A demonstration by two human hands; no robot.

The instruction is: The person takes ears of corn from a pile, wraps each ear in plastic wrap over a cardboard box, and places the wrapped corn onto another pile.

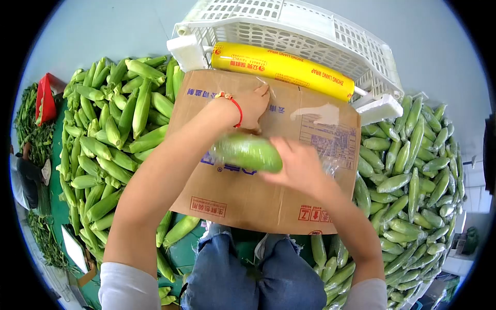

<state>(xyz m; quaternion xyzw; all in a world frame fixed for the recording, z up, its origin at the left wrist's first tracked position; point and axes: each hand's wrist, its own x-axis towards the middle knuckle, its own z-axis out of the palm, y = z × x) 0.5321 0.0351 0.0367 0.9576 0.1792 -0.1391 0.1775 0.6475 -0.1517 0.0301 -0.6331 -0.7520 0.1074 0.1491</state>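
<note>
My right hand [297, 163] is closed round one end of a green corn cob [248, 152] in shiny clear film, blurred by motion, above the cardboard sheet [232, 199]. Farther up the cardboard, my left hand [253, 106], with a red string at its wrist, reaches toward the top edge, its fingers partly bunched near a piece of clear film. What it pinches, if anything, is too small to make out. Beyond the cardboard lies a yellow roll of wrap [281, 70], held between two white blocks.
Unwrapped corn [113, 129] is heaped at the left, film-wrapped corn [408, 206] at the right. A white plastic crate [310, 26] stands behind the roll. At the far left are a red object [46, 98] and a person [26, 178]. My knees are below the cardboard.
</note>
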